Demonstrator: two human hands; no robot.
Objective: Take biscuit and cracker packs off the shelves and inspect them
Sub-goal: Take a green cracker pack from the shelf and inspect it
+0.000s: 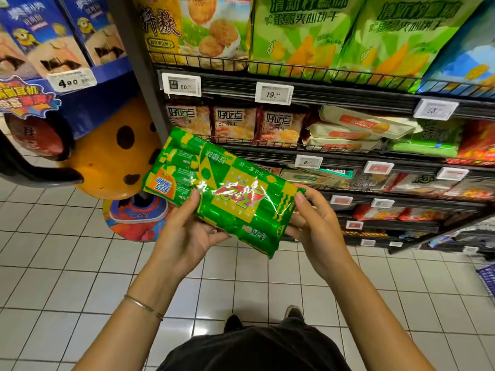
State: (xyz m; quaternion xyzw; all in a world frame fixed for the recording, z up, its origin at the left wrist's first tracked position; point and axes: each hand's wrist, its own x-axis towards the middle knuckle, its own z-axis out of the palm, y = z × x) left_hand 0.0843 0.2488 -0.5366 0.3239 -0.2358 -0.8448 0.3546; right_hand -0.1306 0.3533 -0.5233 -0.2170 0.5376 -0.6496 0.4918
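I hold a green and yellow biscuit pack (222, 188) in front of the shelves, its printed face up and upside down to me, tilted from upper left to lower right. My left hand (187, 231) grips its near left edge, thumb on top and fingers beneath. My right hand (313, 218) grips the right end, thumb on the top corner. Behind the pack, the wire-fronted shelves (308, 89) carry more biscuit and cracker packs.
Large green bags (302, 33) and a yellow cookie bag (192, 28) fill the top shelf. White price tags (273, 93) line the shelf edges. A blue display stand (75, 49) and an orange spotted figure (107, 156) stand at left. White floor tiles (67, 263) lie below.
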